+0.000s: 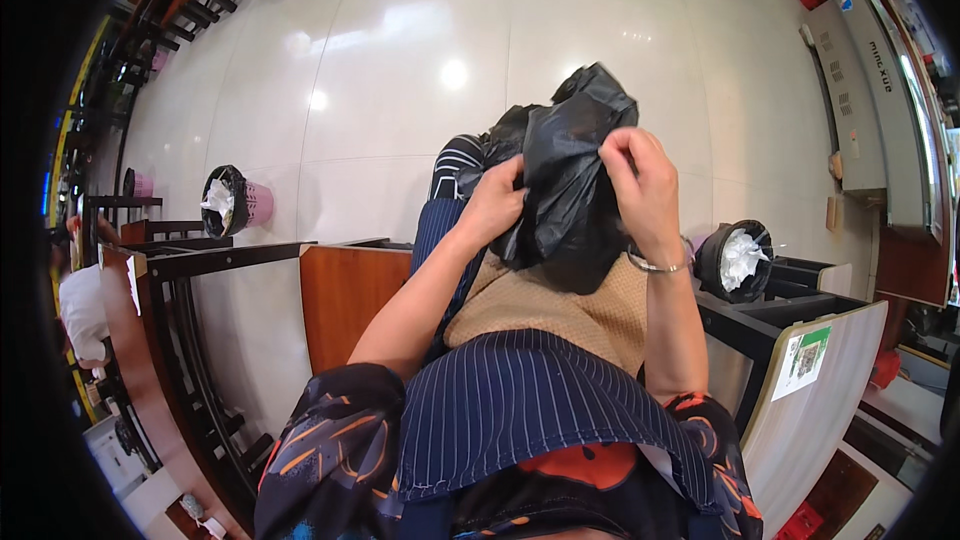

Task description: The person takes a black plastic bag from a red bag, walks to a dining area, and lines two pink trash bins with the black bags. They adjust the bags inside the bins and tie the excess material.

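A crumpled black plastic bag (pixel 565 175) is held up in front of my lap, above the tan textured cloth (pixel 545 300) over my legs. The fingers of my left hand (pixel 493 205) close on the bag's left side, their tips partly hidden by its folds. At its upper right, my right hand (pixel 643 185) pinches the plastic between thumb and fingers. A bracelet (pixel 660 265) circles my right wrist. My dark blue striped apron (pixel 540 400) lies below the cloth.
To the left, a pink bin (pixel 259 204) with a black liner holds white tissues. Another lined bin with white tissues (pixel 740 258) stands close to my right arm. Brown-topped tables (pixel 345 300) flank me on pale floor tiles (pixel 400 40). A long grey appliance (pixel 850 100) stands far right.
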The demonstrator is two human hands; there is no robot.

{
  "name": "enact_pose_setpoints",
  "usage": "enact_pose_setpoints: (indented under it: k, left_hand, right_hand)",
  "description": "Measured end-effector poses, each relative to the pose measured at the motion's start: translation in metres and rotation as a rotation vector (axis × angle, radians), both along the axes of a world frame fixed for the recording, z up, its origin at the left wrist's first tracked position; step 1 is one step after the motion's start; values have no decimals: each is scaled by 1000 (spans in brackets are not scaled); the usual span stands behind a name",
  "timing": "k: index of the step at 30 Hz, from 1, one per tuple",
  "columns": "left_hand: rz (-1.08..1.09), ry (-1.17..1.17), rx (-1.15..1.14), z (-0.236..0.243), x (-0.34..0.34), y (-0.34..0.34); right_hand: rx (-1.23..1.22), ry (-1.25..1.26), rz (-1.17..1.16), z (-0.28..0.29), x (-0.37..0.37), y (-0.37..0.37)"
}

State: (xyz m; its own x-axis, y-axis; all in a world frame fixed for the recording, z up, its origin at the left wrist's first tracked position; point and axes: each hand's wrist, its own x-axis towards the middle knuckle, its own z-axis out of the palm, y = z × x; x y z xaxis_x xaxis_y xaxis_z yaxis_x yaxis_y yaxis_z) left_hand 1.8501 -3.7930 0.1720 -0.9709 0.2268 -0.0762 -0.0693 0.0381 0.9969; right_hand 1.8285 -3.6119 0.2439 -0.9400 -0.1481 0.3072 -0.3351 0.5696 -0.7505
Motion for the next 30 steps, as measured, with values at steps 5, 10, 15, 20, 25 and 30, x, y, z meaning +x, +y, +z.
enact_pose_setpoints:
  k: [5, 10, 15, 20, 25, 30]
  left_hand:
    - [49, 88, -148, 1, -5, -1]
    - [31, 175, -202, 7, -13, -3]
    - [163, 313, -363, 11, -12, -7]
    - [357, 412, -447, 5, -24, -20]
    - [665, 27, -140, -25, -39, -85]
    - [1112, -4, 320, -71, -34, -167]
  right_hand:
    - [63, 102, -23, 8, -8, 3]
    - [207, 115, -60, -10, -21, 16]
    - [69, 201, -189, 14, -4, 21]
    - [-106, 215, -431, 9, -4, 55]
    - [-234, 234, -613, -2, -2, 107]
    - [-274, 70, -535, -28, 18, 98]
